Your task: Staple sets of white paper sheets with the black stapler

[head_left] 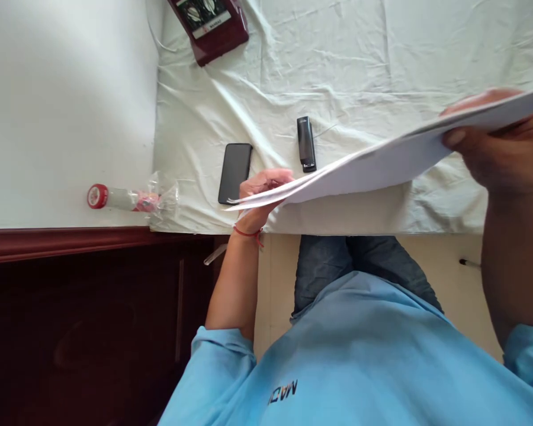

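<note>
Several white sheets of paper point(359, 171) are held together in a loose stack above the front of the table, seen almost edge-on and slanting up to the right. My right hand point(506, 142) grips the stack's right part, thumb on the near side and fingers behind. At the lower left end, my left hand point(264, 186) is around the sheets, its fingers on the far side and slightly blurred. The sheet edges separate a little there. Just beyond the stack lies a black stapler point(306, 144). A black smartphone point(235, 173) lies beside my left hand.
A pale wrinkled cloth covers the table point(337, 77). At the back left stands a dark red box point(217, 35) with a picture on it. A red-capped bottle point(119, 198) in clear plastic is at the left. A pen-like object point(469, 262) shows below the table at right.
</note>
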### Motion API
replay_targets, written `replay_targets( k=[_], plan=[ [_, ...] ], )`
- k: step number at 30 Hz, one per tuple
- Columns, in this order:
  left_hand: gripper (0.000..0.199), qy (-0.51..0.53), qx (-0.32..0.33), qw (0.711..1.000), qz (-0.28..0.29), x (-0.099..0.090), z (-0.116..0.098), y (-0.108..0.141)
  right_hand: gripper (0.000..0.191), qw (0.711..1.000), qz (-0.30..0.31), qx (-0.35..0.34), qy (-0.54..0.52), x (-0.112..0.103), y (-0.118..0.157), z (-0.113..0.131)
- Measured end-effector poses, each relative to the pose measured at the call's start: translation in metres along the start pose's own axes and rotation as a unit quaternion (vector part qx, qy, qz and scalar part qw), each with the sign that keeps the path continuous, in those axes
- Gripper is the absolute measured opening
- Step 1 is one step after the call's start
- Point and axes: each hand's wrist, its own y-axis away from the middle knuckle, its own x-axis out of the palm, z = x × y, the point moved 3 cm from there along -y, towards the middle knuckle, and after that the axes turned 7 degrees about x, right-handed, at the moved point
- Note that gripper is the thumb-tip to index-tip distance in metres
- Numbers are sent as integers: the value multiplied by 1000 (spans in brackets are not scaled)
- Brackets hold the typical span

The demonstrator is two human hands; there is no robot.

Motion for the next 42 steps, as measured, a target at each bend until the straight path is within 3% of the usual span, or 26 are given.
replay_targets(
  k=[3, 8, 10, 12, 14, 18, 22, 24, 28, 32, 34, 36, 39, 42],
  plan=[
    [47, -5, -11, 996, 93, 12, 6, 1, 57, 994, 81, -36, -63, 18, -5, -1],
    [61, -11, 1, 999, 42, 3, 8, -13, 67, 988, 63, -68, -124, 23, -13, -5],
    [59, 3, 19, 996, 85, 1, 5, -17, 67, 992, 71, -46, -95, 19, -11, -4],
    [49, 10, 28, 987, 155, 3, 4, -17, 62, 994, 108, 11, -29, 16, -7, -4],
    [40, -4, 15, 982, 190, 4, 7, -13, 57, 988, 135, 69, 33, 15, -3, -5],
    [43, -47, -14, 987, 153, 1, 19, -6, 52, 991, 80, 94, 43, 12, 2, -6],
    [50, -40, 0, 982, 186, 7, 25, -3, 56, 991, 53, 115, 45, 16, 3, -11],
    [54, -53, -23, 986, 159, 9, 31, -1, 58, 991, 47, 118, 47, 19, 2, -11],
    [66, -17, -82, 996, -29, 8, 47, 4, 50, 995, 76, 59, 7, 27, 2, -3],
    [71, -6, -118, 987, -109, 18, 50, 9, 46, 987, 89, 136, -5, 30, 6, -5],
    [71, -18, -116, 987, -112, 26, 45, 12, 49, 980, 78, 183, -6, 28, 10, -11],
    [71, -18, -108, 990, -91, 33, 38, 16, 52, 980, 58, 188, -16, 23, 13, -19],
    [68, 2, -85, 995, -45, 39, 26, 17, 53, 992, 22, 116, -33, 13, 17, -28],
    [61, 11, -27, 999, -40, 30, 13, 8, 51, 999, -17, 27, -40, 7, 20, -26]
  ],
)
